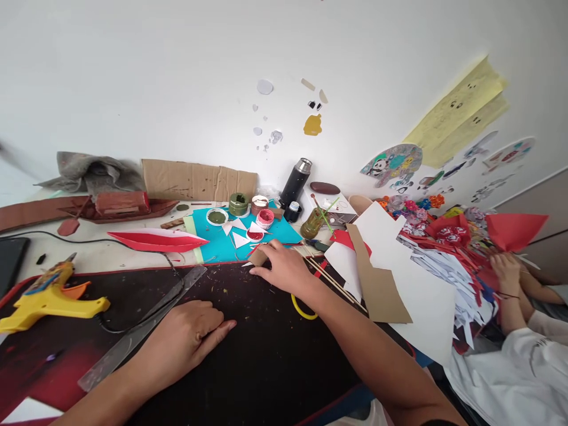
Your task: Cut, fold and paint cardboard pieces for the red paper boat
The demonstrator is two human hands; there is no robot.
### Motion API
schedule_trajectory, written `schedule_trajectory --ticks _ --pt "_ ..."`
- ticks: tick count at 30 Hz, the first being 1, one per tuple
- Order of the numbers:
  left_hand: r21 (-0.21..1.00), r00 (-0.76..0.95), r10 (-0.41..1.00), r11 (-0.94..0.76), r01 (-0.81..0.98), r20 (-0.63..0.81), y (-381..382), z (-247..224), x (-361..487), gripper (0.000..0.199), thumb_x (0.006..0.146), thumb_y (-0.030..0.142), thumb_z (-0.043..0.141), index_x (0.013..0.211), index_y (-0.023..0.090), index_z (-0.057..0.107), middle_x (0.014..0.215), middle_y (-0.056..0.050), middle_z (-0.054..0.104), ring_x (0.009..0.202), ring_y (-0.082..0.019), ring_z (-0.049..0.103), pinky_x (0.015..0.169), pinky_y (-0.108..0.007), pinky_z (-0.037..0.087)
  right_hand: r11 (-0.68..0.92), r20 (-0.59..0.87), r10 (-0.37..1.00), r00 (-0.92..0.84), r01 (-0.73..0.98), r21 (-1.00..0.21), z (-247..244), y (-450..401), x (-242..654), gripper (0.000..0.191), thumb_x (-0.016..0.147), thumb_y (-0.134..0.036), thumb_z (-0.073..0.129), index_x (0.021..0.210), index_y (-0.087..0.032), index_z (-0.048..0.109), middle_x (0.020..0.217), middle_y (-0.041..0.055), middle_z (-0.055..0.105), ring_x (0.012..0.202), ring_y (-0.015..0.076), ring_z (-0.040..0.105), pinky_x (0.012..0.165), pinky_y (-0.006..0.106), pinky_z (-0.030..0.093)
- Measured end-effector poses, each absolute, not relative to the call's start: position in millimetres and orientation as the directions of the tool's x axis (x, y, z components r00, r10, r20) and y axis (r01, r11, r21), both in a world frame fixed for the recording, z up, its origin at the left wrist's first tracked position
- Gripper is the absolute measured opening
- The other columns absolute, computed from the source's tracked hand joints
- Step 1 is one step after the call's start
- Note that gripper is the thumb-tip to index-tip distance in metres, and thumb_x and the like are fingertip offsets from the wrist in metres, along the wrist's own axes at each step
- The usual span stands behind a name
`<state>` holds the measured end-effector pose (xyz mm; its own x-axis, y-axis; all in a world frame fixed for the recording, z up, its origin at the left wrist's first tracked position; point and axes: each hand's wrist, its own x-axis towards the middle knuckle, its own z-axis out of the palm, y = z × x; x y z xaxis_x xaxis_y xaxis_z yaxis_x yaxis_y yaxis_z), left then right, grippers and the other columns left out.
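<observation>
My right hand [286, 269] reaches to the front edge of the blue sheet [217, 244], thumb and fingers closed round a small brown cardboard piece [257, 257]. White paper triangles [240, 239] and a small dish of red paint [255, 235] are just beyond it. On the black mat [248, 355] rests my left hand [190, 331], fingers curled and thumb stretched out, with nothing visible in it. Beside that hand lies a clear ruler [146, 325]. Paint jars, one green [238, 204] and one pink [265, 219], stand on the blue sheet.
A yellow glue gun [53, 299] lies at left, its cord crossing the ruler. Behind are a red paper boat [157, 240] and a brown model boat [119, 207]. A black flask [295, 182], brush jar [312, 223] and cardboard [384, 290] sit rightward. Another person's hands [506, 272] are far right.
</observation>
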<state>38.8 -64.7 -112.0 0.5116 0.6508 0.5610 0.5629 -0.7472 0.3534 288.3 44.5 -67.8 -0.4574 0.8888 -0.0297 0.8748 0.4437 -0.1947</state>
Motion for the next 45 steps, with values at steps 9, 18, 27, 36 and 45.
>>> schedule_trajectory --ticks 9,18,27,36,45 --pt "0.365 0.504 0.662 -0.738 0.568 0.554 -66 -114 40 0.048 0.119 0.030 0.048 0.071 0.025 0.050 0.060 0.005 0.055 0.053 -0.015 0.055 0.057 -0.031 0.035 0.489 -0.097 0.865 -0.492 0.871 -0.054 -65 49 283 0.041 0.110 -0.045 0.070 0.141 -0.019 0.071 0.132 0.0148 0.071 0.108 0.0324 0.076 0.079 0.039 0.058" --pt "0.413 0.495 0.680 -0.727 0.549 0.541 -66 -117 39 0.044 0.117 0.027 0.052 0.074 0.025 0.049 0.062 0.005 0.056 0.055 -0.016 0.055 0.057 -0.031 0.034 0.523 0.001 0.850 -0.527 0.844 -0.119 -52 56 289 0.034 0.118 -0.035 0.054 0.139 -0.025 0.078 0.124 0.0089 0.082 0.107 0.0264 0.079 0.080 0.032 0.054" --pt "0.441 0.487 0.700 -0.711 0.548 0.522 -66 -115 40 0.046 0.118 0.029 0.051 0.072 0.025 0.051 0.061 0.005 0.058 0.054 -0.016 0.057 0.056 -0.032 0.035 0.699 0.253 0.713 -0.654 0.691 -0.183 -62 55 266 0.029 0.117 -0.029 0.055 0.113 -0.020 0.082 0.104 0.0064 0.087 0.092 0.0205 0.079 0.075 0.029 0.048" --pt "0.452 0.503 0.706 -0.707 0.544 0.499 -66 -114 39 0.045 0.117 0.028 0.052 0.072 0.025 0.052 0.061 0.005 0.058 0.054 -0.015 0.057 0.055 -0.032 0.037 0.629 0.375 0.766 -0.523 0.730 -0.268 -45 84 243 0.036 0.121 -0.034 0.049 0.140 -0.025 0.078 0.122 0.0081 0.087 0.107 0.0215 0.080 0.086 0.028 0.052" --pt "0.443 0.513 0.701 -0.711 0.546 0.495 -65 -116 39 0.045 0.117 0.028 0.052 0.073 0.025 0.051 0.061 0.005 0.058 0.055 -0.016 0.057 0.056 -0.033 0.036 0.518 0.062 0.834 -0.548 0.739 -0.432 -67 54 254 0.024 0.115 -0.034 0.063 0.113 -0.025 0.086 0.111 0.0043 0.089 0.102 0.0218 0.081 0.087 0.029 0.052"
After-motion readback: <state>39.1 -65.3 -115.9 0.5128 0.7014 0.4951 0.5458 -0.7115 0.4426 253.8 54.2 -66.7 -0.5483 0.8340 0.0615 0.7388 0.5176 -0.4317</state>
